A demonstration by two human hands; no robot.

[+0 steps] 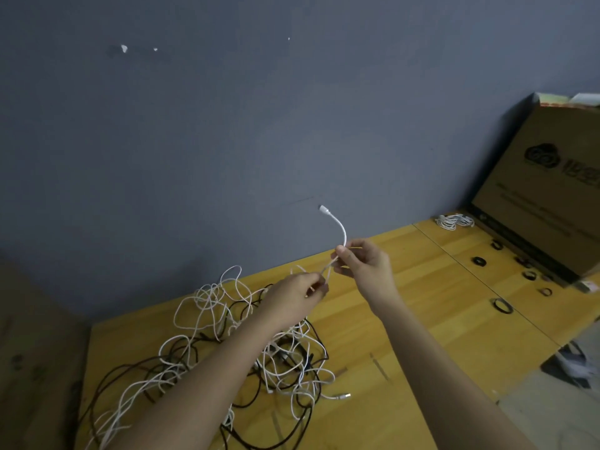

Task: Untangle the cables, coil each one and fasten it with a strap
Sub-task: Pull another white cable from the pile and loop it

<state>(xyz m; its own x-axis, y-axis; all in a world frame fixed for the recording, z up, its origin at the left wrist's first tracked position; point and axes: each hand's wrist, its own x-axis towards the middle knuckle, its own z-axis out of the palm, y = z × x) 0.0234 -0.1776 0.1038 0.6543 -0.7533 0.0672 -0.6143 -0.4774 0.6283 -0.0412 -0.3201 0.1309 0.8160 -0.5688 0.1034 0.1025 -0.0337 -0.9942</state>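
Item 1, my right hand (363, 266), centre of the frame: thumb and fingers pinch a white cable (342, 230) a little below its plug end (323, 209), which arcs up and to the left, free above the fingers.

Item 2, my left hand (297, 293), just lower left of the right: fingers curled and pinching the same cable where it runs down toward the pile. A short span stretches between the two grips; it looks doubled there, though blur hides the detail.

Item 3, tangle of cables (227, 345), lower centre on the wooden table (438, 319): white and black leads interlaced, the held one feeding into it.

Item 4, one coiled white cable (453, 220), right of centre by the cardboard box (545, 196).

Item 5, black straps (502, 305), scattered in loops along the right, well apart from my hands.

Handling note, my judgement: I should anchor the plug end with the right hand, slide the left down the lead, and lift crossings off rather than tug, since pulling would tighten knots.
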